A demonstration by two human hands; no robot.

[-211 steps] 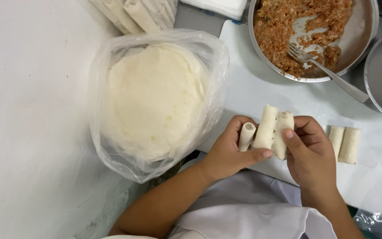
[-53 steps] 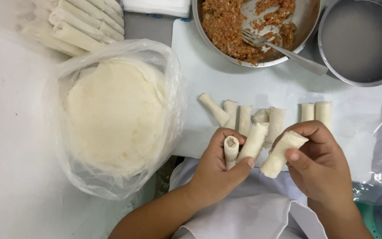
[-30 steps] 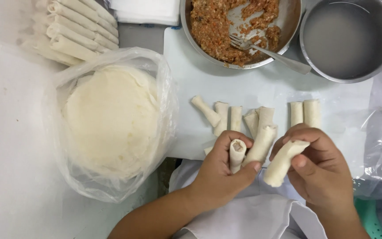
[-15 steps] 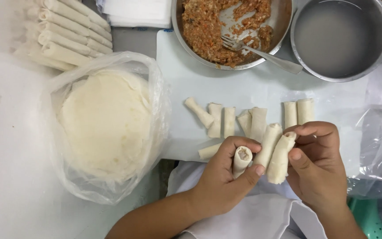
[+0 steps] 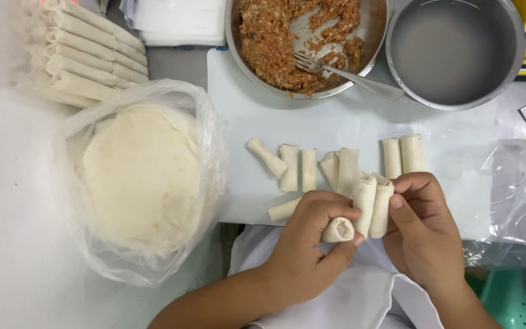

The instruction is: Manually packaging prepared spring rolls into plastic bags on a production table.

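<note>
Head view: left hand [image 5: 309, 244] curled about one short roll [image 5: 338, 229]; right hand [image 5: 422, 228] pinched two upright rolls [image 5: 372, 204] above the cutting board [image 5: 336, 125]; loose rolls [image 5: 302, 167] lay beyond; bagged wrappers [image 5: 141, 176] left; filling bowl [image 5: 302, 42] and fork [image 5: 348, 72] behind.

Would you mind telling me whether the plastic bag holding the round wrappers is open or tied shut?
Open. The plastic bag has its mouth spread wide and rolled down around the stack of round wrappers, whose top sheet lies uncovered.
</note>
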